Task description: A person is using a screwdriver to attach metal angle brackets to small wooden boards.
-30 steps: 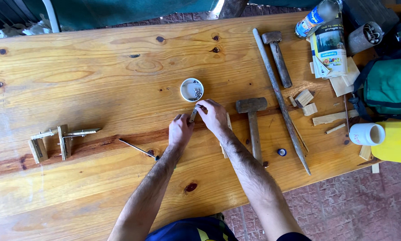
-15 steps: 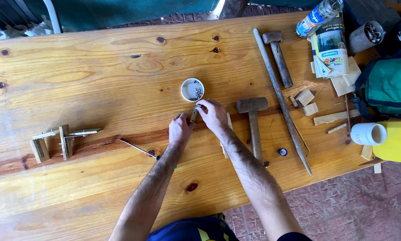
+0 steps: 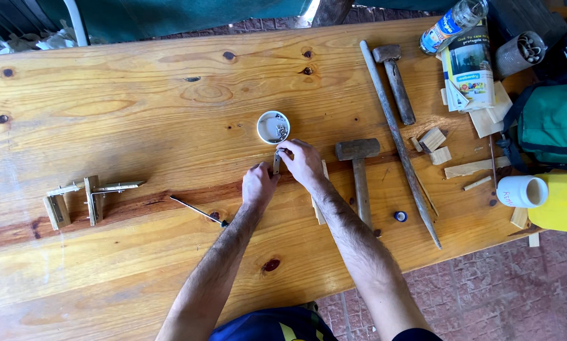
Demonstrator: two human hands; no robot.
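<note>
Head view: both hands meet mid-counter (image 3: 138, 101) over a small metal bracket (image 3: 276, 163). Left hand (image 3: 259, 184) pinches its lower end; right hand (image 3: 302, 163) pinches the upper end, fingertips pressed together, possibly on a small screw — too small to tell. Step looks like fitting hardware to the bracket; next calls for a steady hold. White cup of screws (image 3: 273, 127) just beyond. Mallet (image 3: 359, 173) near the right wrist, screwdriver (image 3: 198, 211) left, wooden clamp pieces (image 3: 88, 197) well apart.
</note>
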